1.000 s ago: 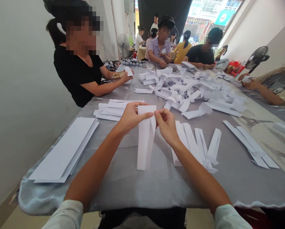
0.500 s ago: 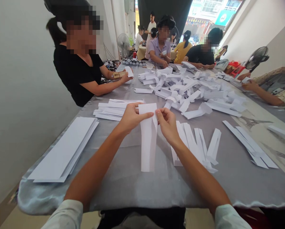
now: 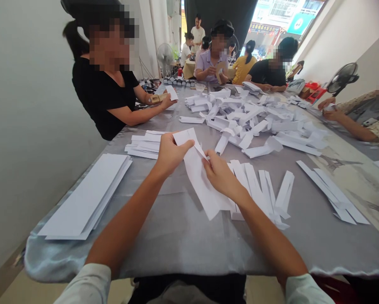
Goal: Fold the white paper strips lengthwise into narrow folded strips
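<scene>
A long white paper strip (image 3: pixel 197 175), partly folded lengthwise, slants between my hands above the table. My left hand (image 3: pixel 173 154) grips its upper end, thumb on top and the other fingers hidden behind. Farther down, my right hand (image 3: pixel 219 171) pinches the strip's right edge. Just right of that hand lie several folded white paper strips (image 3: pixel 251 185). Behind my left hand is a pile of white strips (image 3: pixel 141 145). A stack of flat white sheets (image 3: pixel 84 196) rests to the left of my left forearm.
A large heap of folded paper pieces (image 3: pixel 243 114) covers the table's far middle. More strips (image 3: pixel 331 192) lie at the right on the grey tablecloth (image 3: pixel 164 240). Seated at the left, a person in black (image 3: pixel 110 93) holds a paper piece; other people sit around the far side.
The strip has turned from upright to slanting, its lower end swinging right. My left hand has shifted slightly left, and my right hand has slid lower along the edge.
</scene>
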{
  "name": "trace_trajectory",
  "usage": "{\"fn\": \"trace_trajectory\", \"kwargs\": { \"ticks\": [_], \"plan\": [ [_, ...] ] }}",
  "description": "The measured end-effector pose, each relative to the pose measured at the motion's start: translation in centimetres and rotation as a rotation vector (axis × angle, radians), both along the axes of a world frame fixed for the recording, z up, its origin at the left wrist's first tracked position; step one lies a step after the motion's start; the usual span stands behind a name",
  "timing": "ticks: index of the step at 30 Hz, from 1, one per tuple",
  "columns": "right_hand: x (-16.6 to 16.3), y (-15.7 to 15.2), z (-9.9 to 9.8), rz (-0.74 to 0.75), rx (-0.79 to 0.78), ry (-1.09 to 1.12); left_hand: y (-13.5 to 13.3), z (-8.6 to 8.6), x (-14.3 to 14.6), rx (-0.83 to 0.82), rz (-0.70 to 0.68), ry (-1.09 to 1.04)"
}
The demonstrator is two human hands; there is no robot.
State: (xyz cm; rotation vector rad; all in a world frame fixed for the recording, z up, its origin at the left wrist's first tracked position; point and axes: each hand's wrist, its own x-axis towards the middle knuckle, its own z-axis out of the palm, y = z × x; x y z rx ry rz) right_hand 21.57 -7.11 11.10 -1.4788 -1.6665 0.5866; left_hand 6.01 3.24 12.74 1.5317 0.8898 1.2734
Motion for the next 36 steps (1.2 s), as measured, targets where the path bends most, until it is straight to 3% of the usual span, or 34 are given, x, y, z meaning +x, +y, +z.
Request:
{"fn": "trace_trajectory", "kwargs": {
  "ticks": [6,15,18,22,27,30,36],
  "plan": [
    [0.8,-0.5,0.3,0.046,-0.095,-0.071,2.1,0.2,-1.1,-0.073,0.122,-0.119],
    [3.9,-0.6,1.0,0.092,-0.283,0.132,6.2,-0.2,-4.1,-0.245,0.293,-0.343],
    [5.4,-1.0,2.1,0.149,-0.259,0.157,6.3,-0.5,-4.3,-0.23,0.235,-0.38],
    [5.6,-0.9,3.3,0.151,-0.13,0.37,5.1,-0.2,-3.7,-0.225,0.051,-0.324],
    [3.3,0.5,2.5,-0.044,-0.045,0.525,2.5,0.4,-2.1,-0.178,-0.23,-0.138],
    [2.4,0.9,1.7,-0.009,-0.064,0.492,1.0,0.6,-1.4,-0.126,-0.36,-0.074],
    [1.8,0.8,1.2,0.029,0.0,0.415,0.0,0.7,-0.9,-0.063,-0.393,-0.053]
  ]
}}
